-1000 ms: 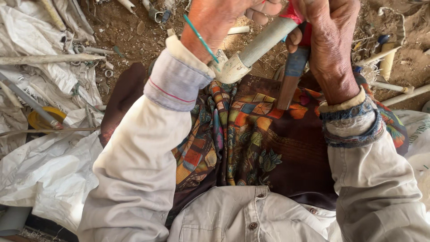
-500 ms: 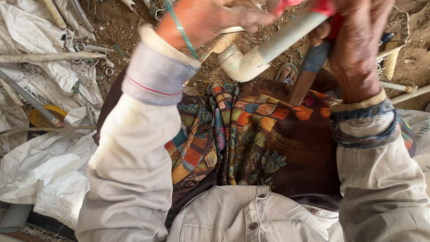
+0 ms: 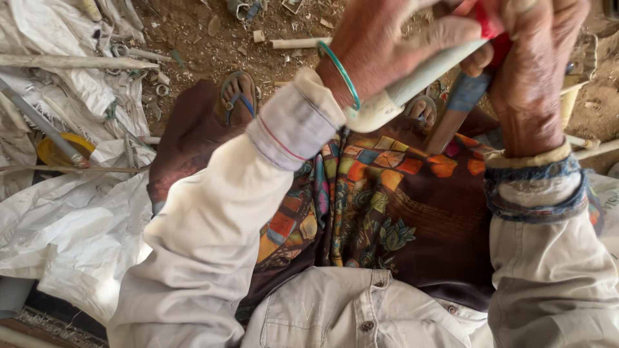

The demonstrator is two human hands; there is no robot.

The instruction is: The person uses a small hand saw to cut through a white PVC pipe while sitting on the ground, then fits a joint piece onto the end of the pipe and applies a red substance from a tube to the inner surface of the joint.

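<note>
1. White woven sheeting [image 3: 71,225] lies left on the dirt.
2. Your left hand [image 3: 393,48] grips the white plastic pipe with elbow fitting [image 3: 412,87], held above your lap; keep it steady.
3. Your right hand [image 3: 538,77] clenches a red-handled tool [image 3: 493,29]; work squarely.

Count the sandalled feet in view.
2. One foot rests on the dirt, left of the left hand. The other foot peeks out under the white pipe, mostly hidden.
</note>
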